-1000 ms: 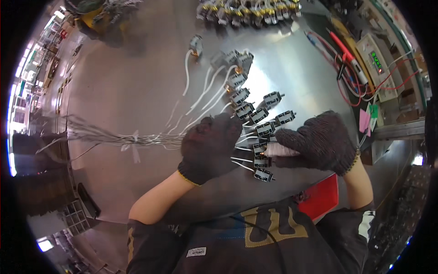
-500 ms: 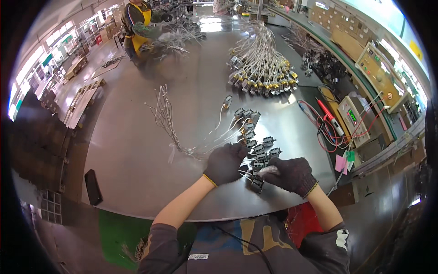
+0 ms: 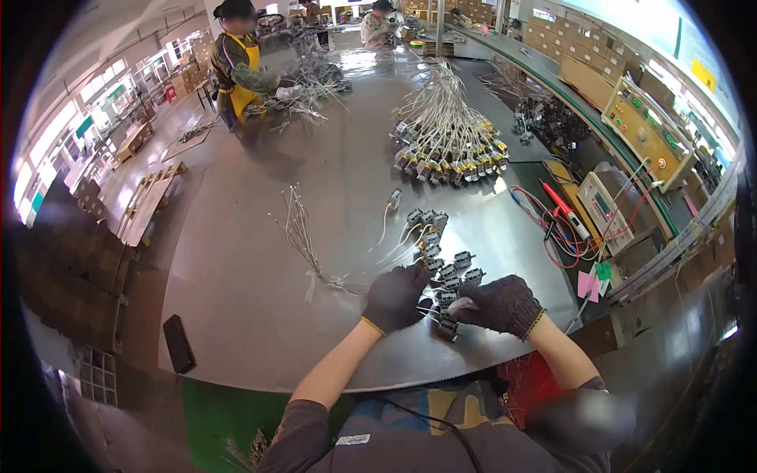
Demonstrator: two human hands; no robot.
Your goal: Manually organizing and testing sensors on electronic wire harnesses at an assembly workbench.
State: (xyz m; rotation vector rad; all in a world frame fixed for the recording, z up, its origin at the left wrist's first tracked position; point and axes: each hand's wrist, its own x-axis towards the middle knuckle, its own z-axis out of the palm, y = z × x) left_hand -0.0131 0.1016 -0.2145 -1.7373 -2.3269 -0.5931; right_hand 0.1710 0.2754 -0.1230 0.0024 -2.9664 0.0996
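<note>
Both my hands wear dark knit gloves and work close together over the metal table [image 3: 236, 276]. My left hand [image 3: 396, 298] is curled over the white cables [image 3: 323, 276], whose loose ends fan out to the left. Beside it my right hand [image 3: 505, 306] bends its fingers round a small black boxy part [image 3: 448, 328] at the near end of the group; its fingertips are partly hidden. More black boxy parts [image 3: 451, 270] with white leads lie in an uneven column between and beyond my hands. A single one [image 3: 394, 197] lies apart, farther off.
A large fan of white cables with metal and yellow ends [image 3: 449, 150] lies farther back. At right are a red probe [image 3: 564, 206], a meter box [image 3: 603, 209] and red leads. A black phone-like slab [image 3: 179, 344] lies near left. A person in a yellow apron [image 3: 243, 67] stands far left.
The view has tilted up, so the table sits lower and more of the people at the far end shows. My hands keep nearly the same place at the black parts.
</note>
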